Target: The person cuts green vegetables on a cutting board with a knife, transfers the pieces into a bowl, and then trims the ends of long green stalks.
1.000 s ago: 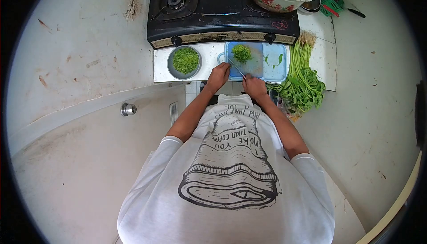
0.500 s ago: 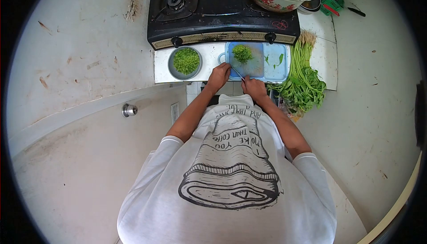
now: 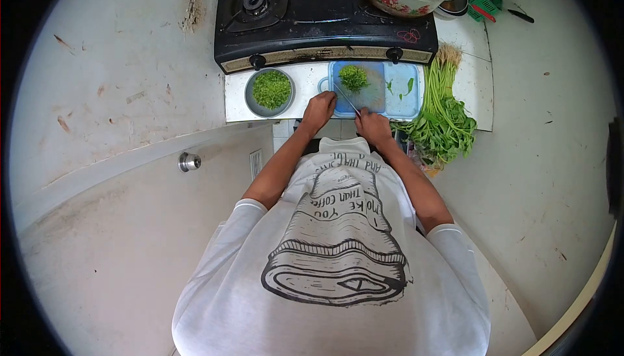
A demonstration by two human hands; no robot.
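In my right hand (image 3: 374, 128), closed around its handle, is a knife (image 3: 347, 101) whose thin blade slants up and left over the blue cutting board (image 3: 376, 101). My left hand (image 3: 319, 110) is at the board's lower left edge, close to the blade; its fingers look curled together, and what they hold, if anything, is too small to make out. A heap of finely chopped greens (image 3: 353, 78) sits on the left part of the board, just beyond the blade. A few loose leaves (image 3: 409, 86) lie on its right part.
Left of the board stands a grey bowl (image 3: 249, 104) of chopped greens. A large bunch of leafy stalks (image 3: 448, 112) lies at the right, over the counter edge. Behind are a black gas stove (image 3: 325, 28), a floral pot (image 3: 396, 0) under a checked cloth and a green basket (image 3: 486, 4).
The knife tip has moved up and left towards the chopped heap, so more of the blade shows. My left hand has shifted only slightly; my right hand stays near the board's front edge.
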